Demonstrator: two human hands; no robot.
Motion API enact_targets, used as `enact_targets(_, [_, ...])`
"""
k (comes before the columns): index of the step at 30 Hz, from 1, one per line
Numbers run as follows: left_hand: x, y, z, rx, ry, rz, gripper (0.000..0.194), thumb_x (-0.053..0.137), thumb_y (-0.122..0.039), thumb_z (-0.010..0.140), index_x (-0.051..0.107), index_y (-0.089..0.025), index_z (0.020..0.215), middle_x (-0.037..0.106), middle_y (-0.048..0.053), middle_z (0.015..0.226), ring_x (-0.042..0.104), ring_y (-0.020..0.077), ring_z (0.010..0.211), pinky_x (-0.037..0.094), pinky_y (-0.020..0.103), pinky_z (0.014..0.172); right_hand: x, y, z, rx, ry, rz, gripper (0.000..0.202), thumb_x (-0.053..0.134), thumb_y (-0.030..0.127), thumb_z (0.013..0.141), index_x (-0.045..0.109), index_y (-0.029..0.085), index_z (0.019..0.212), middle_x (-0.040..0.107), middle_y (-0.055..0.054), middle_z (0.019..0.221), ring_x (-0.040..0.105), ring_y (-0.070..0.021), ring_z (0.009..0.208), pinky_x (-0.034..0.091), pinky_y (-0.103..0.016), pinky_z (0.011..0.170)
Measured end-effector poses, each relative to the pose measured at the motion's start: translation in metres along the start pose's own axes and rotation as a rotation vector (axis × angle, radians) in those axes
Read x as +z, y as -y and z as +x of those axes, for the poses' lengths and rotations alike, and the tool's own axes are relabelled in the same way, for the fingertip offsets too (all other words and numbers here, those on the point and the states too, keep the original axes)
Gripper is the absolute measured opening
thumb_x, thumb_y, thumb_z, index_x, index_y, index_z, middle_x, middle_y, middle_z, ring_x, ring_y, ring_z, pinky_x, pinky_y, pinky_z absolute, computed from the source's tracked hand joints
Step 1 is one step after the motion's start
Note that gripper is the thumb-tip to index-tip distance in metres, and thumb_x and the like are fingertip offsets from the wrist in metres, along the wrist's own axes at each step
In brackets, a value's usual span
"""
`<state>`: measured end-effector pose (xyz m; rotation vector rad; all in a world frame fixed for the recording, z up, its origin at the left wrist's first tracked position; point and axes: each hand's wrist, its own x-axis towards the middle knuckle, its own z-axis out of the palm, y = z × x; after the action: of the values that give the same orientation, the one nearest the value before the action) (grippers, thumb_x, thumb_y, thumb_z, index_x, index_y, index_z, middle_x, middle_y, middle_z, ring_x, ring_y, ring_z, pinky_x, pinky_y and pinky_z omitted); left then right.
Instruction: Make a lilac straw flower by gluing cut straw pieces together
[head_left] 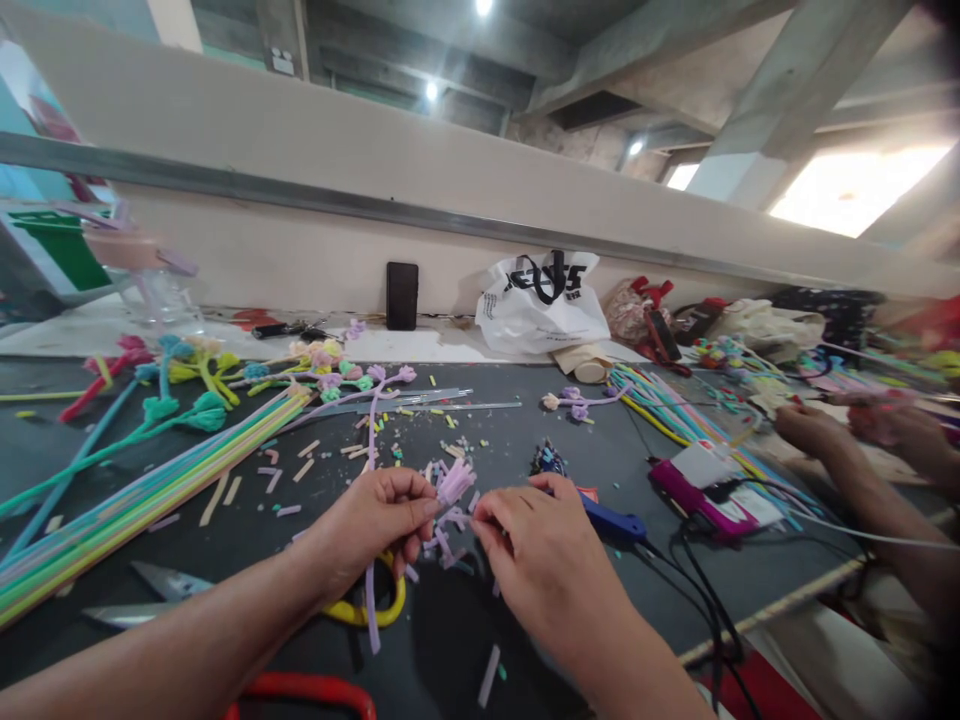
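Note:
Between the fingers of my left hand (386, 520) is a fringed lilac flower piece (455, 483); its cut strands point up and right. A long lilac strip (371, 440) runs upright behind that hand and comes out below it. My right hand (536, 545) is just right of the flower, thumb and forefinger pressed together; whatever they pinch is too small to make out. Scissors with yellow handles (390, 600) lie under my left wrist, their blades showing to the left. Lilac offcuts (450, 540) are scattered beneath the flower.
Pastel strips (172, 490) and finished flowers (202, 410) cover the left side. A blue tool (615, 522) with a cable lies right of my right hand, near a magenta device (705, 500). A red handle (307, 685) is at the front. Another person's hands (817, 435) are far right.

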<state>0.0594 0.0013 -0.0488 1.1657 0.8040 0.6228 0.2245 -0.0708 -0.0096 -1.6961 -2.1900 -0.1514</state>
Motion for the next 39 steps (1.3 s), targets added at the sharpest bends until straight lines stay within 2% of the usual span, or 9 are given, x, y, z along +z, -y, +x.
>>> enact_targets(9, [0.000,-0.001,-0.002,0.001,0.002,0.018,0.020,0.063,-0.032,0.070,0.054,-0.014,0.072,0.054,-0.004,0.052,0.046,0.0051,0.038,0.039,0.014,0.034,0.012,0.010,-0.003,-0.002,-0.060,0.021,0.014,0.047,0.014,0.082,0.055,0.020,0.072,0.062,0.001,0.065,0.056,-0.0144,0.065,0.023,-0.040,0.090])
enact_targets(16, [0.000,-0.002,-0.002,0.022,0.010,0.004,0.023,0.061,-0.034,0.072,0.052,-0.014,0.068,0.053,-0.005,0.053,0.046,0.0042,0.038,0.038,0.014,0.034,0.020,0.008,-0.003,-0.021,-0.138,-0.025,0.018,0.044,0.010,0.080,0.053,0.019,0.068,0.058,0.002,0.057,0.054,-0.0131,0.056,0.025,-0.040,0.091])
enact_targets(21, [0.001,-0.003,-0.002,0.023,-0.012,0.009,0.023,0.061,-0.035,0.072,0.052,-0.014,0.071,0.053,-0.005,0.054,0.046,0.0042,0.039,0.040,0.015,0.036,0.022,0.010,-0.002,-0.029,-0.153,0.000,0.016,0.045,0.012,0.081,0.054,0.020,0.070,0.059,0.002,0.058,0.055,-0.0137,0.058,0.025,-0.041,0.092])
enact_targets(27, [0.002,-0.002,-0.001,0.014,-0.008,0.027,0.025,0.061,-0.037,0.070,0.050,-0.014,0.070,0.053,-0.006,0.051,0.047,0.0048,0.037,0.040,0.015,0.034,0.029,0.011,0.000,0.060,-0.347,0.189,0.012,0.051,0.016,0.081,0.054,0.020,0.070,0.061,0.005,0.062,0.057,-0.0115,0.059,0.025,-0.038,0.092])
enact_targets(30, [0.002,0.001,0.000,0.023,-0.010,0.024,0.025,0.061,-0.036,0.069,0.050,-0.014,0.069,0.053,-0.006,0.050,0.047,0.0049,0.037,0.041,0.015,0.034,0.033,0.010,0.001,0.110,-0.401,0.296,0.010,0.052,0.018,0.081,0.055,0.021,0.072,0.063,0.005,0.065,0.058,-0.0111,0.060,0.026,-0.035,0.090])
enact_targets(39, [0.002,0.002,-0.001,0.009,-0.034,0.077,0.022,0.060,-0.035,0.069,0.052,-0.015,0.072,0.050,-0.007,0.049,0.044,0.0045,0.036,0.037,0.015,0.033,0.025,0.003,0.005,0.163,-0.369,0.289,0.010,0.053,0.019,0.080,0.055,0.022,0.071,0.062,0.005,0.065,0.058,-0.0121,0.063,0.026,-0.034,0.087])
